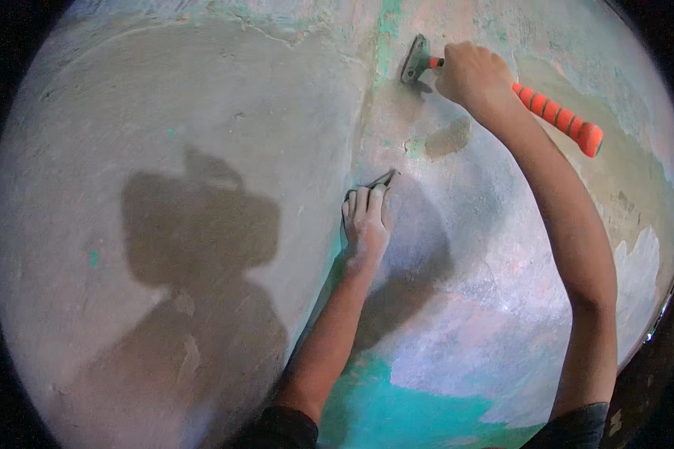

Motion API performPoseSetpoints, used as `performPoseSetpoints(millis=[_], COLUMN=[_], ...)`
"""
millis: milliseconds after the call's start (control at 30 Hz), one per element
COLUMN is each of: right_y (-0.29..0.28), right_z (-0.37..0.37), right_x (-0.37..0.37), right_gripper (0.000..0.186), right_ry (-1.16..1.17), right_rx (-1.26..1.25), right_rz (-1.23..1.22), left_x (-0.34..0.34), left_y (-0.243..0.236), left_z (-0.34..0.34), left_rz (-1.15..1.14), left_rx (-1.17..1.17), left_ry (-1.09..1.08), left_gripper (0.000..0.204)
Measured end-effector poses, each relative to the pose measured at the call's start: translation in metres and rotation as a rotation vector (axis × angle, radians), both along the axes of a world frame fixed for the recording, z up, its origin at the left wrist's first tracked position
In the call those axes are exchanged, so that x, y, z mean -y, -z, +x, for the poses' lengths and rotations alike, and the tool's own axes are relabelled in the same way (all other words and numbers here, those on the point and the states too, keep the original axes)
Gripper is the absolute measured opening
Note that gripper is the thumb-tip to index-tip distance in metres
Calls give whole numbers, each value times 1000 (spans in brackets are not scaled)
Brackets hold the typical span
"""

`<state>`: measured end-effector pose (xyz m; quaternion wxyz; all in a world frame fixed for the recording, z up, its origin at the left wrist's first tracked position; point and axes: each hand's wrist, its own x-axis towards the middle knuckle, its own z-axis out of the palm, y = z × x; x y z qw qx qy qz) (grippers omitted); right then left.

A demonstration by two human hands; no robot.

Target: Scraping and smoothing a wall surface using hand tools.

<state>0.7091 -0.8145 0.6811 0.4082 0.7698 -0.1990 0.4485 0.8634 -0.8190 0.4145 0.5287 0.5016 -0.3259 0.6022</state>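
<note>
My right hand [475, 71] is wrapped round the orange, dark-striped handle of a scraper [558, 116]. The scraper's grey head [414, 60] is up by the wall, left of my fist, and casts a small shadow there. Lower and to the left, my left hand [368, 217] rests against the wall with its fingers bent and close together, dusty with pale powder. A thin dark shape shows at its fingertips; whether this is a held thing or a shadow I cannot make out.
The wall [202, 90] has smooth grey plaster on the left. A patchy area with pinkish and green remains lies right of a vertical seam. Turquoise paint [412, 411] shows low down. My shadow falls across the left part. A dark edge [663, 337] runs along the right.
</note>
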Motion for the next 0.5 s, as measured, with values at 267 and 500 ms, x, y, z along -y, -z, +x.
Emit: performPoseSetpoints(millis=[267, 500], right_y=[-8, -18], right_z=[10, 10], right_x=[-1, 4], right_gripper=[29, 29], right_ry=[-62, -34], right_rx=[55, 89], right_rz=[73, 72], left_x=[6, 7], left_y=[3, 4], left_z=[2, -1], left_rz=[35, 62], left_rx=[-49, -23], left_ry=[21, 25], left_gripper=[13, 15])
